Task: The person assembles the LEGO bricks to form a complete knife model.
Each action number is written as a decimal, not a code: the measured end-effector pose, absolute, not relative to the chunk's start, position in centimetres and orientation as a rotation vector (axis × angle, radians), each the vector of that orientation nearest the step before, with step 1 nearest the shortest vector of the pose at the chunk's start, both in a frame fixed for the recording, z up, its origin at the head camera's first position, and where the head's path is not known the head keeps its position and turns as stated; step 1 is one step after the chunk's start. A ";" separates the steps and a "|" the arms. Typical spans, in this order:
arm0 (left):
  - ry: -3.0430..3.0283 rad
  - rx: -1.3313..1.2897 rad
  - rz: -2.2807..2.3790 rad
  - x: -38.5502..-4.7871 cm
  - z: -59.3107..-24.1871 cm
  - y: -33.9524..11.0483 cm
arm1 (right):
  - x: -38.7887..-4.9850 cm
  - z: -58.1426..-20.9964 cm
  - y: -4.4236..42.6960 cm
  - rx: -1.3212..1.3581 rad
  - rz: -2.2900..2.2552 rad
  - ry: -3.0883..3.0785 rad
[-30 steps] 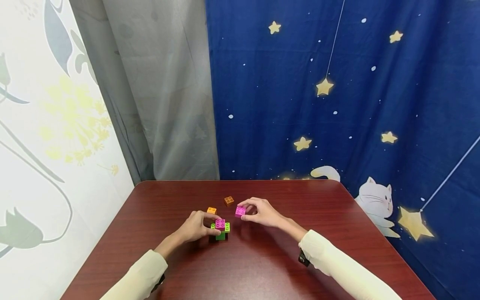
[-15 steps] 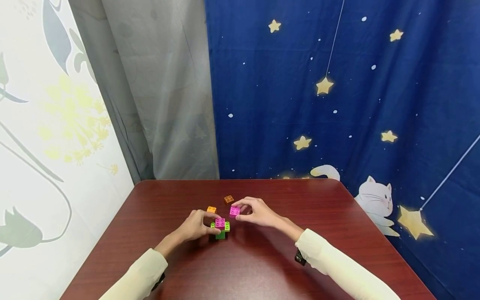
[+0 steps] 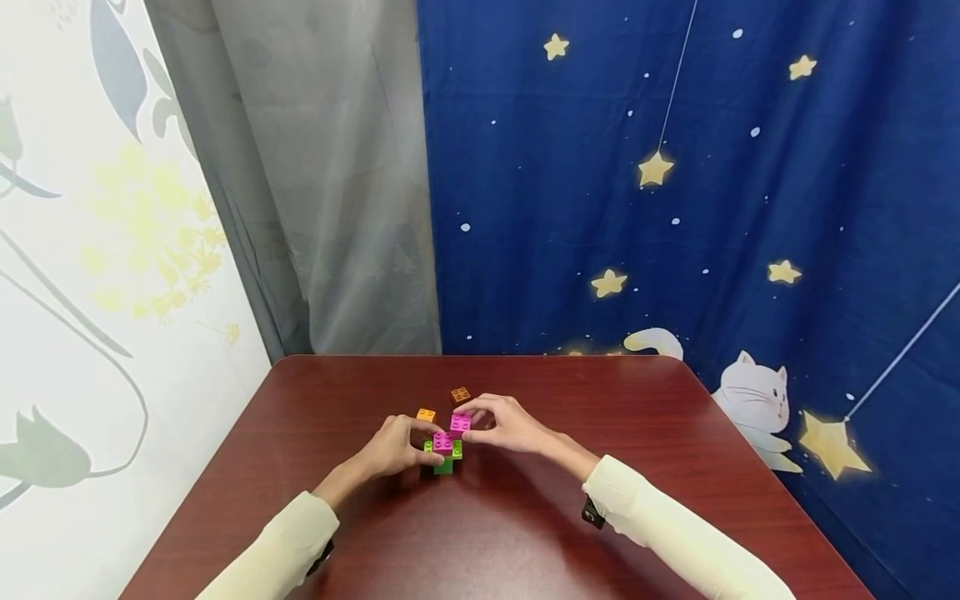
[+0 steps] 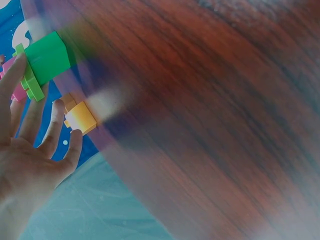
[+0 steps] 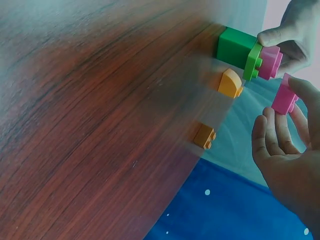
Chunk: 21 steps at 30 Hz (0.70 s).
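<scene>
A small stack of toy building bricks stands on the table: a green brick (image 3: 444, 467) at the bottom, a lime-green flat brick (image 5: 253, 62) across it, and a pink brick (image 3: 442, 442) on top. My left hand (image 3: 396, 448) grips this stack near its top, thumb on the near side and fingers behind. Just to the right and slightly behind, my right hand (image 3: 510, 425) pinches a second pink brick (image 5: 285, 96) between thumb and fingertips. In the right wrist view this brick is off the table, with a narrow gap between it and the stack.
A yellow-orange brick (image 5: 230, 84) with a curved side sits just behind the stack. Farther back lies a darker orange brick (image 3: 460, 395). The dark red wooden table (image 3: 360, 533) ends at a blue star-patterned curtain (image 3: 540, 200) and a grey curtain (image 3: 360, 200).
My right hand has moved left, bringing the pink brick closer to the stack. My left hand keeps its grip in the same place. The head view has shifted slightly.
</scene>
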<state>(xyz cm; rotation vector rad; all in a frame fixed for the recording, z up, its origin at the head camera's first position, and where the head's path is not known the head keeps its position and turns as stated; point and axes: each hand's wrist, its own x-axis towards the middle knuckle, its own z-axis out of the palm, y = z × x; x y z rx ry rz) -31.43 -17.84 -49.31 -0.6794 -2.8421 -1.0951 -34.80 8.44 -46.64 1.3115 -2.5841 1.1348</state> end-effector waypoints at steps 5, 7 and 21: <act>-2.853 -0.652 -1.094 -31.5 -49.2 -17.8 | -34.7 -46.7 7.6 1.368 1.122 -2.570; -2.856 -0.645 -1.093 -31.5 -49.2 -17.8 | -34.6 -46.7 7.3 1.393 1.120 -2.565; -2.861 -0.669 -1.081 -31.5 -49.3 -17.8 | -34.2 -47.0 6.1 1.421 1.056 -2.588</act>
